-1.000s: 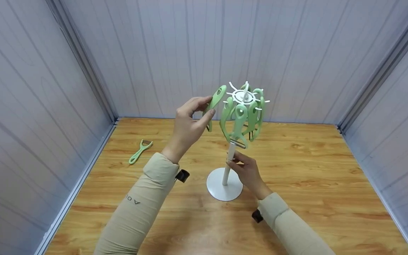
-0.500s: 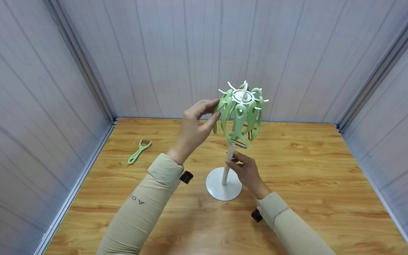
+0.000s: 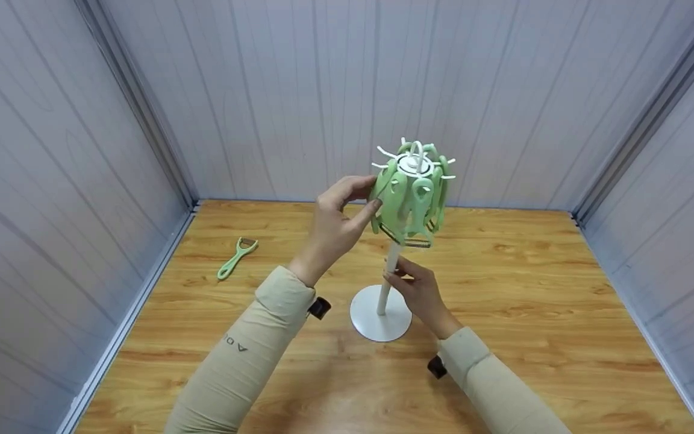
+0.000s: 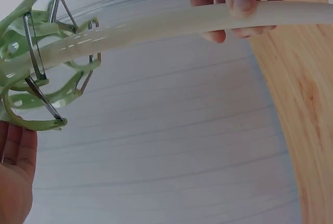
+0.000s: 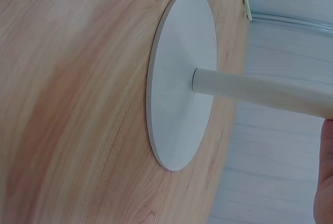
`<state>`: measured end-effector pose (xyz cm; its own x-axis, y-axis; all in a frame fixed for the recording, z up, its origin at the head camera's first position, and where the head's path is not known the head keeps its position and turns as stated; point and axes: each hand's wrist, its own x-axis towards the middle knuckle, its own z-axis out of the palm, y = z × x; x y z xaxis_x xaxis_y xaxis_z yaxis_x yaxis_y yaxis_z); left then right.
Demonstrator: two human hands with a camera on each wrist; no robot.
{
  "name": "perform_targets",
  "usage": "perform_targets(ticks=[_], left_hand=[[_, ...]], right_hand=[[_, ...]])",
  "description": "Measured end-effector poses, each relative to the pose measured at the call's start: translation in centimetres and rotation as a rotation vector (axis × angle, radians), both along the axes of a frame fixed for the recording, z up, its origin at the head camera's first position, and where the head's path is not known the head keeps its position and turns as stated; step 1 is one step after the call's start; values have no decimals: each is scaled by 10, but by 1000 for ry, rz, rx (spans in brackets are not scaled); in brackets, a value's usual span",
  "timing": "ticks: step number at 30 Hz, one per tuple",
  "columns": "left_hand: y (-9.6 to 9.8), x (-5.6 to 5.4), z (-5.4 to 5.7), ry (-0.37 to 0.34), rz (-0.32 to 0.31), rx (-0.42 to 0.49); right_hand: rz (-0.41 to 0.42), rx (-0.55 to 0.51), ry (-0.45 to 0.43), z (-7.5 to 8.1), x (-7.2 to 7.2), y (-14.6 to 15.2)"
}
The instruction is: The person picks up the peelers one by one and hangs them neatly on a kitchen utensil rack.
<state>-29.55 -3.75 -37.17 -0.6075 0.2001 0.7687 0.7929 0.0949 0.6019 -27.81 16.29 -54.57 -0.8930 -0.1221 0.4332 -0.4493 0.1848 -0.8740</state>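
Note:
A white stand (image 3: pixel 393 256) with a ring of hooks on top carries several green Y-shaped peelers (image 3: pixel 422 205), hung by the holes in their handles. My left hand (image 3: pixel 338 226) pinches the handle of a peeler (image 3: pixel 385 175) on the rack's left side, thumb in front and fingers behind. In the left wrist view, metal blades (image 4: pixel 34 47) ring the pole (image 4: pixel 145 31) at the handles' lower ends. Lower down, my right hand (image 3: pixel 424 295) grips the pole between thumb and fingers. The round white base (image 5: pixel 179 120) sits flat on the wooden table.
One more green peeler (image 3: pixel 237 259) lies on the table (image 3: pixel 534 301) to the left, blade end away from me. Pale panelled walls (image 3: pixel 299 90) enclose the table at the back and both sides.
My left hand has moved right, bringing its peeler onto the rack. The hook ring and hanging peelers have since turned. My right hand keeps its hold on the pole.

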Motion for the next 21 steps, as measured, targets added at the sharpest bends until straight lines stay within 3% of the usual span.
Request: perform_targets(ticks=[12,21], left_hand=[[6,11,-6,40,-22,-2],[-1,11,-16,65,-22,-28]], right_hand=[[10,-17,-20,2,0,1],[6,-17,-6,-3,-2,4]])
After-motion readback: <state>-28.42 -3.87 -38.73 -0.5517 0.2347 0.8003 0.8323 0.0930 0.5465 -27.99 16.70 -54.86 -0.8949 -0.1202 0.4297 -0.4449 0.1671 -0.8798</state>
